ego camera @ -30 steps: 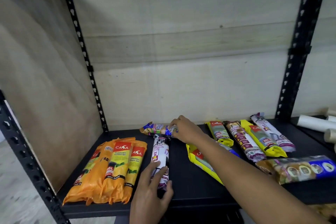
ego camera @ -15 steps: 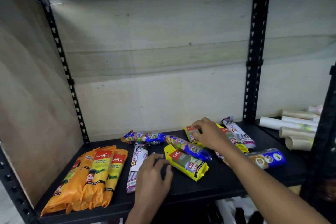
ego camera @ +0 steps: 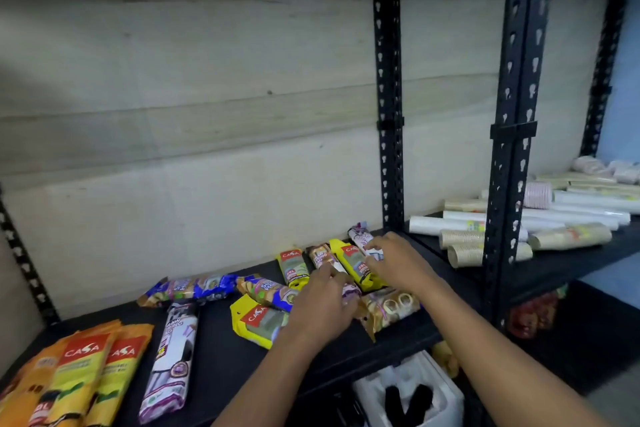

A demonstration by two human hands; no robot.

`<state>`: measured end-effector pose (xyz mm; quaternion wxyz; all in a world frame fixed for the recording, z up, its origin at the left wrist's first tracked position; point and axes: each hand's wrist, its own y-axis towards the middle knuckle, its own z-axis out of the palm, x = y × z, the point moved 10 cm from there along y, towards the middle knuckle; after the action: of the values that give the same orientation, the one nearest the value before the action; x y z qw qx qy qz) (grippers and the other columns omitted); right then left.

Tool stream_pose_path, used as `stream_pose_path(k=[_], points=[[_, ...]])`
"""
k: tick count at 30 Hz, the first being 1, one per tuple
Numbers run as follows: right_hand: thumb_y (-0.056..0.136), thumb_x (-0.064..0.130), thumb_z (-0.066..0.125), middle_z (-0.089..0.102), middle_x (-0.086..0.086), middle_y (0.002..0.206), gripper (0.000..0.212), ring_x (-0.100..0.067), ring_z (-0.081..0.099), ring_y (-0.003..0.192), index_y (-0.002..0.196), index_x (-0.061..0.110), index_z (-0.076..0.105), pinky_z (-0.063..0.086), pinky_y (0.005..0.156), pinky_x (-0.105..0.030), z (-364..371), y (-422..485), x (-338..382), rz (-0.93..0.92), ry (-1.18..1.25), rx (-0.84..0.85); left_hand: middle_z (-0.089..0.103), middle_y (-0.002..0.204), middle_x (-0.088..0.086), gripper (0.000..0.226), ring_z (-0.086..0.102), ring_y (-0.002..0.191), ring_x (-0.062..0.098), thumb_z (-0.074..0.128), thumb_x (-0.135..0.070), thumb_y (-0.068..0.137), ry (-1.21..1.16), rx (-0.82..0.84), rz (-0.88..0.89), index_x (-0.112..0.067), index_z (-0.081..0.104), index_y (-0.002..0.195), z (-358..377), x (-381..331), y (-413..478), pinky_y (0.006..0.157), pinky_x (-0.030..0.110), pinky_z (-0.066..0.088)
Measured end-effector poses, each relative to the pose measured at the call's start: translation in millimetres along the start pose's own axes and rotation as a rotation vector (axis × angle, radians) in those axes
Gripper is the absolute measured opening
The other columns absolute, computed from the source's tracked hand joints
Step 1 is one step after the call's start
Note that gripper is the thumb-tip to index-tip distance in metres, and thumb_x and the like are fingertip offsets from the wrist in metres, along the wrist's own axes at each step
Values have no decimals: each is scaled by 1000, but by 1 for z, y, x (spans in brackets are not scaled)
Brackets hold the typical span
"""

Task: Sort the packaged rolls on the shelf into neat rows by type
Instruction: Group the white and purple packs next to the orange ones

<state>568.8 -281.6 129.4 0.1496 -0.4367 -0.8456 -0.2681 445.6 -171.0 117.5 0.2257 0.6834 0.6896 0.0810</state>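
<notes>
Mid-sort, pickup step. Right hand (ego camera: 398, 262) pinches the white-purple roll (ego camera: 360, 236) at the back right of the shelf (ego camera: 214, 354). Left hand (ego camera: 322, 308) lies over the brown-white roll (ego camera: 320, 255) just beside, fingers curved; real grip, cannot tell. Orange packs (ego camera: 86, 367) sit rowed far left, a lone white roll (ego camera: 173, 357) next to them. Next, likely: lift clear of the yellow pack (ego camera: 353, 265), carry left, lay parallel.
</notes>
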Motion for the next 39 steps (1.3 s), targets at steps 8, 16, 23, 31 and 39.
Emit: stream_pose_path(k=[8, 16, 23, 31, 39], points=[[90, 12, 49, 30, -4, 146, 67, -27, 39, 127, 151, 27, 28, 47, 97, -42, 36, 22, -52, 59, -186, 245, 18, 159, 13, 68, 23, 145, 32, 62, -14, 91, 142, 298, -35, -17, 31, 151, 53, 4, 25, 109, 44, 38], [92, 5, 50, 10, -7, 160, 71, -32, 49, 122, 153, 28, 25, 48, 94, -36, 65, 42, -67, 32, -305, 441, -8, 165, 8, 85, -5, 150, 39, 62, -17, 90, 110, 484, -105, -24, 10, 157, 82, 7, 27, 114, 54, 33], [92, 14, 53, 32, -11, 147, 61, -31, 49, 122, 149, 26, 37, 44, 101, -38, 65, 47, -67, 3, -308, 393, 3, 164, 16, 70, 7, 148, 44, 55, -1, 91, 142, 435, -78, -19, 28, 154, 77, 4, 30, 109, 52, 40], [93, 14, 57, 44, -10, 146, 52, -28, 47, 129, 143, 24, 48, 40, 105, -37, 40, 44, -59, -15, -295, 337, 49, 132, 13, 55, 55, 116, 36, 58, 5, 84, 165, 199, -25, -15, 55, 135, 46, -2, 31, 85, 44, 52], [94, 12, 51, 54, -5, 137, 43, -24, 56, 116, 134, 27, 58, 46, 97, -34, 8, 30, -33, -20, -144, 91, 50, 138, 10, 48, 59, 110, 34, 56, -4, 90, 90, 36, -21, -18, 56, 135, 13, 1, 16, 80, 41, 52]])
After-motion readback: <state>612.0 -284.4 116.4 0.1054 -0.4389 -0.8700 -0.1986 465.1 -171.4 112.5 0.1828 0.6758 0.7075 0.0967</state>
